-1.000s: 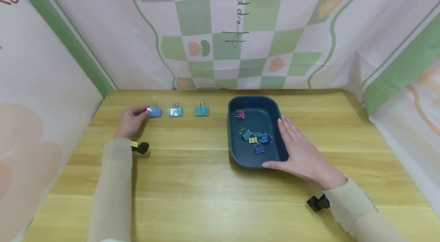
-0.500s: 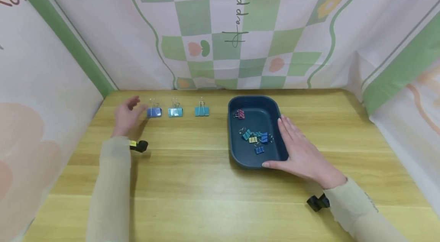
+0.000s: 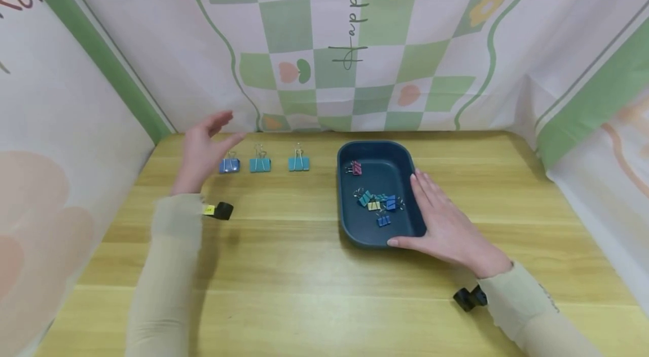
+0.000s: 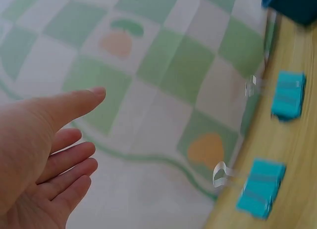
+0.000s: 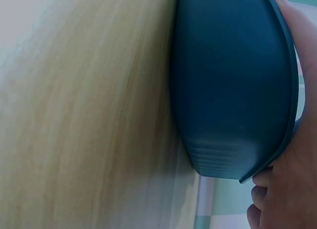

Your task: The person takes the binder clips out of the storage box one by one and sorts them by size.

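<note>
In the head view my left hand (image 3: 200,148) is raised off the table with thumb and fingers spread. It holds nothing and is nearest the blue binder clip (image 3: 230,165), just to its right. Two turquoise binder clips, a middle one (image 3: 260,165) and a right one (image 3: 298,163), continue the row with wire handles pointing away. My right hand (image 3: 451,227) rests against the right side of a dark blue tray (image 3: 345,222), fingers straight along the rim and thumb at the near edge. Inside the tray lie a pink clip (image 3: 357,168) and several small blue, teal and yellow binder clips.
A wooden table (image 3: 284,289) carries everything. A patterned cloth (image 3: 334,103) hangs behind its far edge, with further cloth on both sides. Black camera mounts sit at both wrists, the left one (image 3: 223,210) above the table.
My left hand has let go of the blue binder clip, drawn back, then risen and moved to the right above the far end of the table. The right hand and tray have stayed put.
</note>
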Demonstrator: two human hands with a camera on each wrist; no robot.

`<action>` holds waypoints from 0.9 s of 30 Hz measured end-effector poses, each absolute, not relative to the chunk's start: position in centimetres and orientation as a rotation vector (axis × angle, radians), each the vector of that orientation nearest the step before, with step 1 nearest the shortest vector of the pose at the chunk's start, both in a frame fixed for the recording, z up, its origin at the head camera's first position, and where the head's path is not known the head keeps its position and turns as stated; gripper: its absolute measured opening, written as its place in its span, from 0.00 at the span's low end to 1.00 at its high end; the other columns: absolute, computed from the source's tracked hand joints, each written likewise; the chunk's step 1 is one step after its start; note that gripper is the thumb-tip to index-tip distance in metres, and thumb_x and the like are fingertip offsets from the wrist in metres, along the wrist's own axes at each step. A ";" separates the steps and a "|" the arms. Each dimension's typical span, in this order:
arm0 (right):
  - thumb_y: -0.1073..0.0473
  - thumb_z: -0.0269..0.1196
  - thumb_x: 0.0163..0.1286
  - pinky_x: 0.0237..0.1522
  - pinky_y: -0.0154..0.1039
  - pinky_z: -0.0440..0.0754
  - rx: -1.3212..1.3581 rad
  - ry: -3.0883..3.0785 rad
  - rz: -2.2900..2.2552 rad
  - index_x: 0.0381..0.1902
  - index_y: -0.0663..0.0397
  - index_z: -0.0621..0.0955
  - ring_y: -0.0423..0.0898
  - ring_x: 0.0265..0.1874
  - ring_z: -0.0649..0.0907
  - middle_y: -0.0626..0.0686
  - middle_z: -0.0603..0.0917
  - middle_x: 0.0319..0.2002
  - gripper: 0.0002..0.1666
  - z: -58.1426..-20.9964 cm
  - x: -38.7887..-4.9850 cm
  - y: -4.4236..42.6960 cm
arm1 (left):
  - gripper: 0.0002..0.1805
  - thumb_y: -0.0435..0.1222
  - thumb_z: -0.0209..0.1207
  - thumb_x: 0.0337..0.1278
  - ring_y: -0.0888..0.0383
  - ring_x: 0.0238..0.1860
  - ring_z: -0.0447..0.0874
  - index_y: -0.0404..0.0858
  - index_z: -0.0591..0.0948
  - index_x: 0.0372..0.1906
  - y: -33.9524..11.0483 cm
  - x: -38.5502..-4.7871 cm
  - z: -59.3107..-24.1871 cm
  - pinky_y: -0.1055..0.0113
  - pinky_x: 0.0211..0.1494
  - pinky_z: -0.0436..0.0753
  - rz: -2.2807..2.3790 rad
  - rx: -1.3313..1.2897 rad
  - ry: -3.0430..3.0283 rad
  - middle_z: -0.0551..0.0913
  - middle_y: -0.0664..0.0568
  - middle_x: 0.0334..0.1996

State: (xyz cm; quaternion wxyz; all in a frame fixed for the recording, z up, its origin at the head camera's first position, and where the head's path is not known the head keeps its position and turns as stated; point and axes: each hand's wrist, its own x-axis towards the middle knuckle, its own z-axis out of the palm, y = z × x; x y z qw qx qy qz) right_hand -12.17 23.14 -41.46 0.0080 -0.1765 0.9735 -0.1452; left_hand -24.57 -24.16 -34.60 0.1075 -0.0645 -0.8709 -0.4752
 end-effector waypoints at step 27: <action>0.15 0.64 0.51 0.75 0.61 0.53 -0.551 3.043 -0.460 0.82 0.57 0.39 0.53 0.79 0.41 0.55 0.35 0.82 0.81 -41.5 -12.2 23.2 | 0.38 0.42 0.75 0.55 0.52 0.67 0.73 0.40 0.75 0.70 -11.8 -23.1 -36.3 0.55 0.69 0.72 -1.258 -0.843 -2.688 0.76 0.51 0.67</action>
